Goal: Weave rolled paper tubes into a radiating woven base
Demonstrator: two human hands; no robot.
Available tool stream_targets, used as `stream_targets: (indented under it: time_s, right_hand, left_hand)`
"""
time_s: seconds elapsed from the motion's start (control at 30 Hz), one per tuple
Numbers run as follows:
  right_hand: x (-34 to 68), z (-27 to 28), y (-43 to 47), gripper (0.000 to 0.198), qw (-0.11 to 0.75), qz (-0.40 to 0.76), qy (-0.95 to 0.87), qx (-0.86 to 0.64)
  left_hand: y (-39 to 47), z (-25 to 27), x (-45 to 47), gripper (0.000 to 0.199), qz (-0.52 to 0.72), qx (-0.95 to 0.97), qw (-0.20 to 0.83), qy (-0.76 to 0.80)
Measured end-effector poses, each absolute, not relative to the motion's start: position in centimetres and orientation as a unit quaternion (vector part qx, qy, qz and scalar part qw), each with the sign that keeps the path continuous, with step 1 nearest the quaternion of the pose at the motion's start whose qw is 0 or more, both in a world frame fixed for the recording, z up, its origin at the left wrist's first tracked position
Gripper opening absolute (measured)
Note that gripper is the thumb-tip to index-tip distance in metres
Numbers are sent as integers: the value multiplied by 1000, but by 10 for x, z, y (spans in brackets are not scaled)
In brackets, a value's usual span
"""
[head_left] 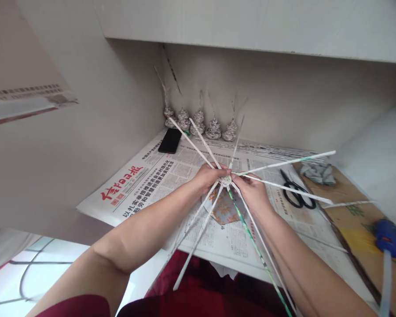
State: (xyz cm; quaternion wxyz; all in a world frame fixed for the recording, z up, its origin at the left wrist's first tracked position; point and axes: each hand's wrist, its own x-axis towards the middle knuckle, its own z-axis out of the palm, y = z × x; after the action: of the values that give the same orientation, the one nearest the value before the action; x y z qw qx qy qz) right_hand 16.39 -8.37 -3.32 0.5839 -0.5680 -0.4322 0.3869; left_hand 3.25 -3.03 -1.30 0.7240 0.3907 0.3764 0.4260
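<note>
Both hands hold a small woven base made of rolled paper strips, whose long ends fan out like spokes on every side. My left hand pinches its left edge, thumb on top. On the other side, my right hand grips near the rim, fingers closed around the strips. One strip is patterned green and runs down toward my lap; the others are mostly white. Under the weaving lies a grey piece with orange print, partly covered by the strips.
Newspaper covers the table. Several small woven gourd shapes stand along the back wall, near a black phone. On the right are scissors, a cardboard sheet, a crumpled wad and a blue glue gun. Paper rolls lie behind.
</note>
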Motion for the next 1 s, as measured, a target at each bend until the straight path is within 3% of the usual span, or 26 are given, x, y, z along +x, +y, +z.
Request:
stream_targets:
  time_s: [0.13, 0.27, 0.37, 0.63, 0.8, 1.0]
  right_hand:
    - [168, -36, -79, 36, 596, 404, -426, -548]
    - [172, -30, -78, 30, 599, 421, -418, -537]
    - [171, -22, -80, 26, 592, 445, -407, -534]
    - [168, -12, -87, 24, 569, 483, -418, -518]
    - [170, -14, -88, 21, 534, 477, -460, -525]
    - [168, -19, -91, 21, 482, 450, -512, -551]
  left_hand:
    - [-24, -6, 20, 17, 372, 411, 762, 335]
    - [-14, 3, -4, 43, 266, 499, 782, 263]
    - [-6, 4, -18, 51, 217, 536, 786, 219]
    - [2, 0, -29, 55, 144, 570, 784, 198]
    - [3, -8, -17, 30, 194, 557, 756, 283]
    - [-3, -15, -4, 44, 196, 553, 762, 275]
